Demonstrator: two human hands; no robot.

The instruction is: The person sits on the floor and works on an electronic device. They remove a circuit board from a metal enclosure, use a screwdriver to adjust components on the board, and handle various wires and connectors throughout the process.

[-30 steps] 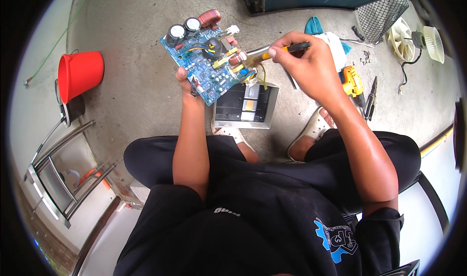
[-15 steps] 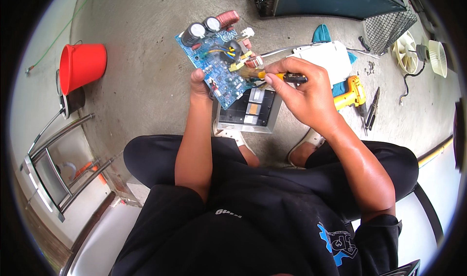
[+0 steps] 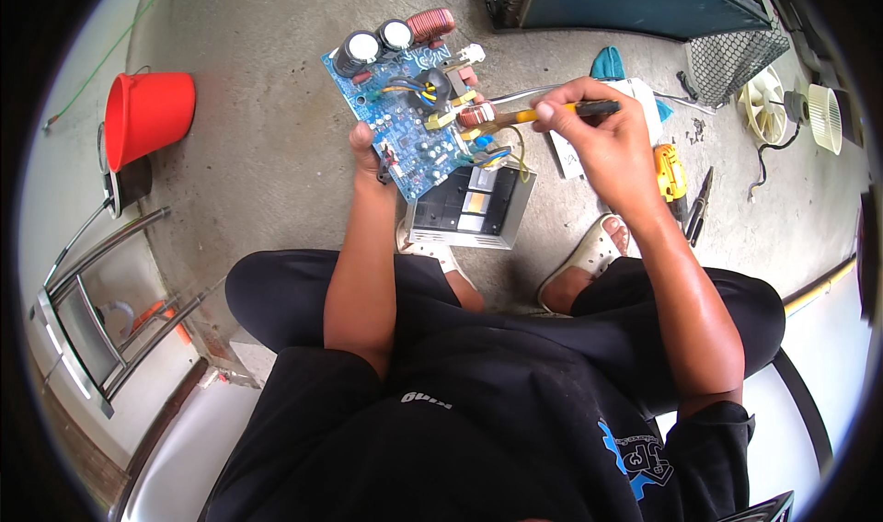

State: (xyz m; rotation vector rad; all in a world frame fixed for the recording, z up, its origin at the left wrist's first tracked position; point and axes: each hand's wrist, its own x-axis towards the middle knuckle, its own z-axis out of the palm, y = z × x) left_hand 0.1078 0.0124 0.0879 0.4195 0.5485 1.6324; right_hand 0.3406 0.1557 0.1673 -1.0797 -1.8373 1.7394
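Note:
My left hand (image 3: 365,158) grips a blue circuit board (image 3: 375,117) by its near left edge, thumb on top and the other fingers mostly hidden beneath. The board is held up tilted, bearing two large black capacitors (image 3: 359,51), copper-wound coils (image 3: 430,25) and loose wires. In my right hand (image 3: 607,140) is a small brush (image 3: 538,114) with a yellow handle and black end, pinched between thumb and fingers. Its bristle end reaches the board's right side, beside a small red-and-white coil. Below the board, a grey open casing (image 3: 501,211) sits on the floor by my foot.
A red bucket (image 3: 152,122) stands at the left, near a metal-framed chair (image 3: 87,320). To the right lie a white cover (image 3: 635,94), a yellow power drill (image 3: 671,172), pliers (image 3: 702,207) and fan parts (image 3: 763,103). A large dark panel (image 3: 635,2) stands at the back.
The brush has shifted up along the board's right side, its handle now more level, baring blue parts and wires there. My right hand has moved slightly right and up. The left hand keeps hold of the board.

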